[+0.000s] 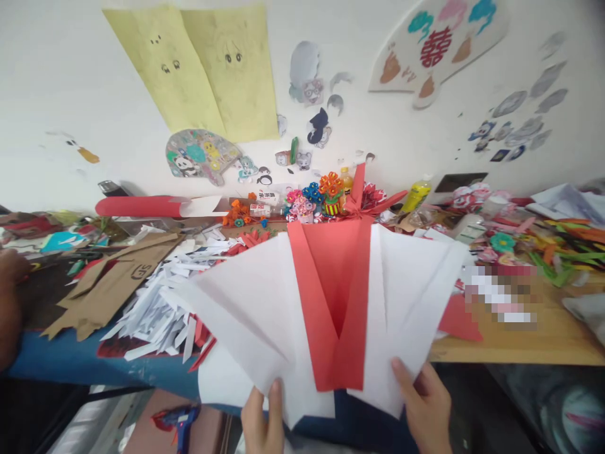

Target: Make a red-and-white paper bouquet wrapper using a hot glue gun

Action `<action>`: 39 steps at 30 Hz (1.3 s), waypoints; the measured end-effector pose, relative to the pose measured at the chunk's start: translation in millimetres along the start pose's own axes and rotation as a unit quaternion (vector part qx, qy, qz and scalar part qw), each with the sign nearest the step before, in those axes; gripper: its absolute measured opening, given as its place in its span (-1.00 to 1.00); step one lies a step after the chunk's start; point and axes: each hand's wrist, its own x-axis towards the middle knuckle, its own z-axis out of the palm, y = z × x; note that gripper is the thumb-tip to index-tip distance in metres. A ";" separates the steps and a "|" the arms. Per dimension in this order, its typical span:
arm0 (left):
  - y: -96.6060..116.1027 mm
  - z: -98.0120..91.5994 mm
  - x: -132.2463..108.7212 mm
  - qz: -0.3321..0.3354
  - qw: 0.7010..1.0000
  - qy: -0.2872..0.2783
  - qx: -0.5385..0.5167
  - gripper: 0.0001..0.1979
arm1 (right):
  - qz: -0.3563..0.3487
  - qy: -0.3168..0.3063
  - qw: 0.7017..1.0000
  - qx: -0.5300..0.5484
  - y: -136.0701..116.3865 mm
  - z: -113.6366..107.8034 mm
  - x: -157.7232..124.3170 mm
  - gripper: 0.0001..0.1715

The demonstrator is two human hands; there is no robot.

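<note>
A large folded paper piece spans the middle of the head view, with a red center panel [334, 265] creased in a V and white paper wings [250, 296] on both sides. My left hand [265, 413] pinches the lower edge of the left wing between thumb and fingers. On the right wing [411, 277], my right hand [423, 403] grips the lower corner, its thumb on the front face. The piece is held tilted above the table's front edge. Behind its top rises a red folded-paper shape [362, 202] with pointed arms; whether they are joined cannot be told.
White paper strips [163, 296] and a torn brown paper bag [118, 277] lie left. A red paper roll [142, 207] and small paper flowers [331, 186] stand along the wall. A blue glue gun [184, 425] rests below. Another person's hand [12, 302] shows at the left edge.
</note>
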 end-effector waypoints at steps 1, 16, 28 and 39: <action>9.6 5.1 8.2 -0.027 0.999 0.020 -0.021 -0.60 | -0.029 0.010 0.999 0.030 -6.4 14.4 3.6 -0.38; 95.1 111.4 166.9 -0.064 0.955 -0.037 -0.287 -0.42 | -0.112 -0.078 0.979 0.150 -88.0 135.4 133.3 -0.39; 90.4 119.6 182.4 -0.069 0.976 -0.060 -0.197 -0.50 | -0.016 -0.103 0.979 0.177 -91.1 130.6 134.5 -0.20; 82.9 106.0 161.6 -0.018 0.988 -0.055 -0.145 -0.40 | 0.058 -0.172 0.951 0.251 -71.8 110.2 111.6 -0.24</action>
